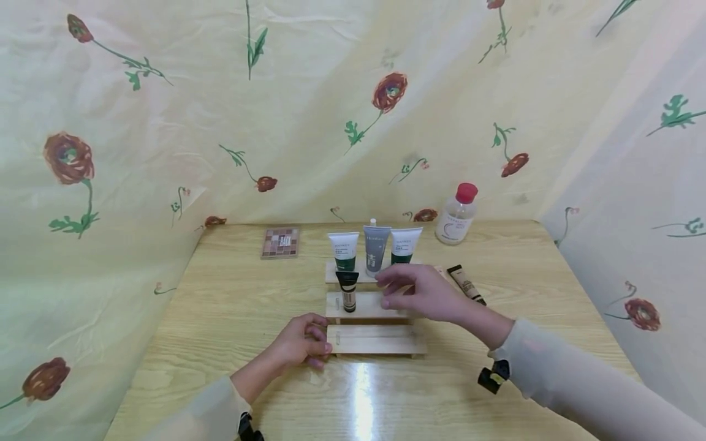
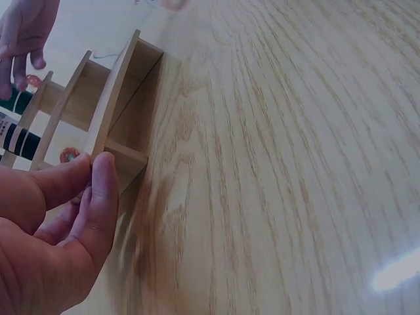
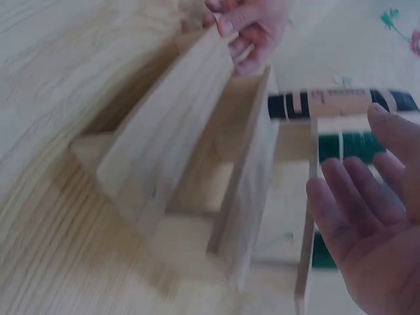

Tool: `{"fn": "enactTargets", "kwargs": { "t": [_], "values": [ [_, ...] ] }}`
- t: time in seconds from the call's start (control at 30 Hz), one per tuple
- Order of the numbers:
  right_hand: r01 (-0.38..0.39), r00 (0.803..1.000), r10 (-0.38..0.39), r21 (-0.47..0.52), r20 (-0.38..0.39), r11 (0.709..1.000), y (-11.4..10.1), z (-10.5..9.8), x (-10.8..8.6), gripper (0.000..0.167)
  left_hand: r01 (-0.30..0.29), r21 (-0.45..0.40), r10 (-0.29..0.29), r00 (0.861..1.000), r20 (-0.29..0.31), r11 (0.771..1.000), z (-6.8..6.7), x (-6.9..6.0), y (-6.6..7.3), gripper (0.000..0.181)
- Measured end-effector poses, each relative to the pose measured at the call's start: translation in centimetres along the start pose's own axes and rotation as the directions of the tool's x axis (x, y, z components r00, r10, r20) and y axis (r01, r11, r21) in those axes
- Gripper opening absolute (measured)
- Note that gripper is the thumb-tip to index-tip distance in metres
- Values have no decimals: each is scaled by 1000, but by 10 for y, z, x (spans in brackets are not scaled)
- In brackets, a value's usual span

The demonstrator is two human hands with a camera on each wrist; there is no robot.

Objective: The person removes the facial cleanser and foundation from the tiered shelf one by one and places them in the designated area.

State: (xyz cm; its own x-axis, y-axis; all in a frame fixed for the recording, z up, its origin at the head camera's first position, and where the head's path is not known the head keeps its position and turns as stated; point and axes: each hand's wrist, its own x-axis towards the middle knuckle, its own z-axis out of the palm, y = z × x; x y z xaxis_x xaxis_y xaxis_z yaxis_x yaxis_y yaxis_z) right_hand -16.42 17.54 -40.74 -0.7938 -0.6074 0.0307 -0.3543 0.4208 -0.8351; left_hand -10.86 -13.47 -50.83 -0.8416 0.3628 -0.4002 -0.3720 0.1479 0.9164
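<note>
A three-step wooden rack [image 1: 377, 340] stands on the table. My left hand [image 1: 302, 340] pinches the left end of its lowest step between thumb and fingers, seen closely in the left wrist view [image 2: 65, 223]. On the middle step a black-capped beige tube [image 1: 349, 293] stands upright toward the left. The top step holds a white-and-green tube [image 1: 344, 250], a grey tube [image 1: 376, 248] and another white-and-green tube [image 1: 404, 244]. My right hand [image 1: 421, 293] is over the right part of the middle step, fingers loosely bent and holding nothing; the right wrist view shows its palm [image 3: 380, 223].
A palette [image 1: 280, 243] lies at the back left of the table. A clear bottle with a red cap [image 1: 456, 217] stands at the back right. Another black-capped beige tube [image 1: 466, 284] lies right of the rack. Flowered cloth hangs behind the table.
</note>
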Motion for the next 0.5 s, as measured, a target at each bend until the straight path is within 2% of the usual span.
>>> {"fn": "enactTargets", "kwargs": {
  "t": [0.2, 0.4, 0.5],
  "values": [
    [15, 999, -15, 5, -40, 1000, -5, 24, 14, 48, -1, -6, 1, 1000, -7, 1000, 0, 1, -2, 55],
    [5, 993, -1, 28, -122, 1000, -6, 39, 21, 41, -9, -2, 9, 1000, -4, 1000, 0, 1, -3, 55],
    [-7, 990, 11, 34, -138, 999, -7, 43, 23, 40, -5, -4, 5, 1000, -5, 1000, 0, 1, -3, 55]
  ]
}}
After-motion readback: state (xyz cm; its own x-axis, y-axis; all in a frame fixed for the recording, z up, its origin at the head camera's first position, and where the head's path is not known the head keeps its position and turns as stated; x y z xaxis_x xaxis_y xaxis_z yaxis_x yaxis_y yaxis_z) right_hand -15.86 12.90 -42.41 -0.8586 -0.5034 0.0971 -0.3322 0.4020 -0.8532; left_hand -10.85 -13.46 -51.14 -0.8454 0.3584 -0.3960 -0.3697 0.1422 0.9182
